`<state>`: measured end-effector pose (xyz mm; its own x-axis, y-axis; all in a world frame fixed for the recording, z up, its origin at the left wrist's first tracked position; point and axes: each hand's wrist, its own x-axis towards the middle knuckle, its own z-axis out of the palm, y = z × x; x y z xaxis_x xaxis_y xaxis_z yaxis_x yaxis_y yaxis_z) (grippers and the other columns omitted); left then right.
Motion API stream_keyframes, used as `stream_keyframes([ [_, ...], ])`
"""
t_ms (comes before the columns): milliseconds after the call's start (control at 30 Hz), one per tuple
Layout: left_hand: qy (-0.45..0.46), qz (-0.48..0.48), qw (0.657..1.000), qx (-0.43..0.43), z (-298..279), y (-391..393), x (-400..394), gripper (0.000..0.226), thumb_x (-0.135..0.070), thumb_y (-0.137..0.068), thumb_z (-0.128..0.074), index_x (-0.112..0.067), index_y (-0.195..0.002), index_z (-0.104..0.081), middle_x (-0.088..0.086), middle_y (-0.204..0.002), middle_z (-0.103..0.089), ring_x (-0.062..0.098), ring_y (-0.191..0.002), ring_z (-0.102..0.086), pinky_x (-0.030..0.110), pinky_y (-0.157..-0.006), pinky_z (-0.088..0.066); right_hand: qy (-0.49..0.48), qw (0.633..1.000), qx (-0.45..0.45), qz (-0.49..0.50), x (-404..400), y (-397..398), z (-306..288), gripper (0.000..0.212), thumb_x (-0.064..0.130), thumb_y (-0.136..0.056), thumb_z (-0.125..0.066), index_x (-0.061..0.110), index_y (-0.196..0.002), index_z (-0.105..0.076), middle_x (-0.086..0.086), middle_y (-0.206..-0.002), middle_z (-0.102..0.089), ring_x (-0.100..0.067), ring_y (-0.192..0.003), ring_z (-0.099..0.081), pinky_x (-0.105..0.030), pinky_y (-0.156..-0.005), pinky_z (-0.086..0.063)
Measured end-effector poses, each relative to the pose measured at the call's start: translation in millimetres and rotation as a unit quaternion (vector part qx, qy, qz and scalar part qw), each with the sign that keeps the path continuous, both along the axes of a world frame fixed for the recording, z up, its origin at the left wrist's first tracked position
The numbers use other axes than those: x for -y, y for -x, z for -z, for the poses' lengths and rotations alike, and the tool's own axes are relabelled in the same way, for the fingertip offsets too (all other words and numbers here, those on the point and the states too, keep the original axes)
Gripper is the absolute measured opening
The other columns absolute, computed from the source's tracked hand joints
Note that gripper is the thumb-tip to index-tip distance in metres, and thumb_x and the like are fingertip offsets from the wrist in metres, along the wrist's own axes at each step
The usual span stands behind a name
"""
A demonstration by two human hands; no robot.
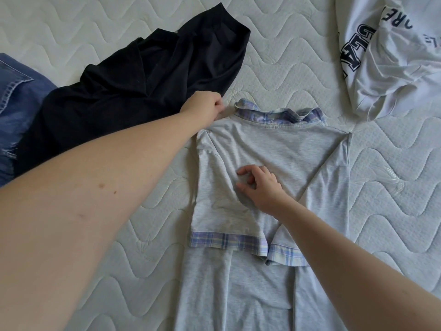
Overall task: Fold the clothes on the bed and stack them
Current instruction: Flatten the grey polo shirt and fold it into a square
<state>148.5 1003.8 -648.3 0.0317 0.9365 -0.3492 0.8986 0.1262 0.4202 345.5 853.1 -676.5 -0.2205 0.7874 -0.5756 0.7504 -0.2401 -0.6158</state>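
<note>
A grey shirt (281, 149) with a plaid collar and plaid sleeve cuffs lies flat in the middle of the bed, both sleeves folded in across its body. My left hand (205, 107) is at the shirt's top left shoulder by the collar, fingers curled; what they hold is hidden. My right hand (260, 185) rests on the folded left sleeve at mid-chest, fingers loosely bent, thumb and forefinger apart on the fabric.
A crumpled black garment (143, 75) lies to the upper left, partly under my left arm. Blue denim (16, 96) sits at the far left edge. A white shirt with dark lettering (391, 56) is bunched at the top right. The quilted white mattress (393, 187) surrounds them.
</note>
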Motion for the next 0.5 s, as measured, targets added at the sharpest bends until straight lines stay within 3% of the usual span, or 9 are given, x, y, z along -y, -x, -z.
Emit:
stream_keyframes([
  [100,0.027,-0.033,0.999,0.032,-7,16,3,0.022,-0.016,-0.099,-0.043,-0.010,-0.096,-0.065,-0.001,-0.079,-0.070,0.013,-0.065,-0.063,0.030,-0.071,-0.055,0.001,1.000,-0.001,0.000,-1,0,1,0.023,0.042,-0.093,-0.059,0.043,-0.115,-0.053,0.014,-0.106,-0.045,-0.012,-0.106,-0.041,-0.032,-0.096,-0.033],
  [233,0.018,-0.036,0.999,-0.011,-21,38,19,0.031,-0.038,-0.100,-0.048,-0.012,-0.091,-0.063,0.000,-0.075,-0.070,0.013,-0.061,-0.065,0.023,-0.056,-0.047,0.000,1.000,-0.002,-0.005,-1,-1,3,0.022,0.043,-0.093,-0.058,0.045,-0.113,-0.051,0.014,-0.107,-0.045,-0.012,-0.106,-0.040,-0.032,-0.096,-0.031],
  [333,0.146,-0.086,0.985,0.028,-21,42,40,0.045,-0.049,-0.095,-0.056,-0.007,-0.088,-0.069,0.006,-0.080,-0.072,0.015,-0.069,-0.069,0.022,-0.061,-0.053,-0.004,1.000,-0.001,-0.005,0,0,2,0.021,0.043,-0.093,-0.059,0.045,-0.112,-0.050,0.014,-0.108,-0.045,-0.012,-0.106,-0.040,-0.032,-0.096,-0.031],
  [400,0.188,-0.114,0.973,0.077,-16,40,55,0.038,-0.045,-0.090,-0.065,-0.007,-0.093,-0.071,0.009,-0.088,-0.072,0.019,-0.081,-0.071,0.029,-0.072,-0.059,-0.004,1.000,-0.002,-0.005,0,0,2,0.021,0.042,-0.093,-0.059,0.047,-0.110,-0.049,0.014,-0.107,-0.044,-0.012,-0.106,-0.040,-0.033,-0.098,-0.032],
  [500,0.189,-0.204,0.937,0.211,-9,31,68,0.020,-0.021,-0.088,-0.072,-0.007,-0.102,-0.068,0.012,-0.106,-0.070,0.022,-0.098,-0.069,0.034,-0.083,-0.059,-0.004,1.000,-0.003,-0.006,0,0,2,0.021,0.042,-0.092,-0.060,0.047,-0.110,-0.048,0.016,-0.106,-0.043,-0.011,-0.107,-0.039,-0.034,-0.100,-0.032],
])
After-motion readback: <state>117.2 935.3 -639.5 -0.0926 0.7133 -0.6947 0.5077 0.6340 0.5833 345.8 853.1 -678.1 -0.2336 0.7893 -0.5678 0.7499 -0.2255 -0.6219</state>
